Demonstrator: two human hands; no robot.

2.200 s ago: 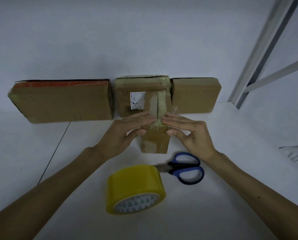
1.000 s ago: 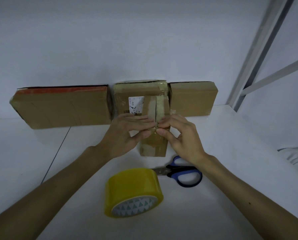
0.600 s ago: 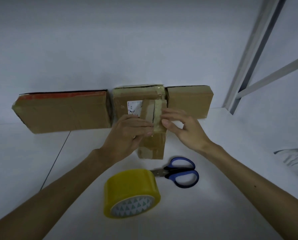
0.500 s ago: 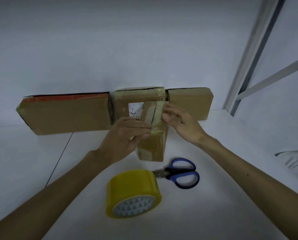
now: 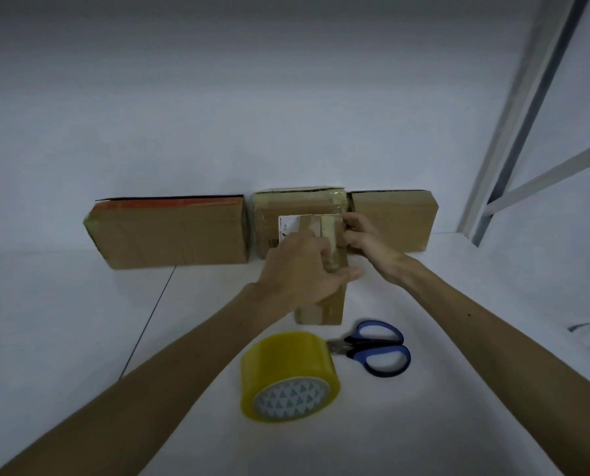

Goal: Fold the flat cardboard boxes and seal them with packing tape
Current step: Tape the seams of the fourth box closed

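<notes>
A small, narrow cardboard box (image 5: 331, 304) lies on the white table (image 5: 80, 321), its long side running away from me, with tape along its top seam. My left hand (image 5: 303, 269) grips its middle, fingers over the top and thumb across the near part. My right hand (image 5: 362, 238) holds the far right end, fingers curled round the taped end flap. A yellow roll of packing tape (image 5: 288, 376) stands near me. Blue-handled scissors (image 5: 376, 348) lie to its right.
Three folded boxes lean against the back wall: a wide one with a red top edge (image 5: 170, 231), a taped one with a white label (image 5: 298, 207) and a plain one (image 5: 394, 218). A grey metal frame (image 5: 527, 115) rises at right.
My right hand has moved from the top seam to the far right end of the small box. My left hand has closed over the box's middle. The view has tilted.
</notes>
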